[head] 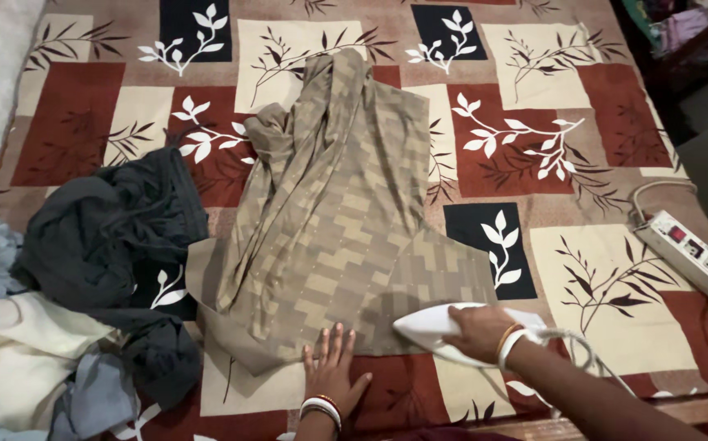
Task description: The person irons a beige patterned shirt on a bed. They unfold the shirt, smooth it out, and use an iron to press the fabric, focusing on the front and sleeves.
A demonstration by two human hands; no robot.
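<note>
L hand (331, 369) flat, fingers spread on tan garment (338, 220) | R hand (478, 329) grips white iron (440, 331) — leaf-print bedsheet (534, 147)

— How is the scene lit?
— Evenly and softly; only faint shadows are cast. The white iron (444, 331) is slightly overexposed.
— And sharpness?
— Mild softness is seen throughout; the top right corner is left dark.

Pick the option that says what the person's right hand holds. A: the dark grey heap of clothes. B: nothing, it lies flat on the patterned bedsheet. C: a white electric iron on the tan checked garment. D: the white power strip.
C: the right hand grips the handle of the white electric iron, whose tip rests on the lower edge of the tan checked garment, while the left hand lies flat beside it.
</note>
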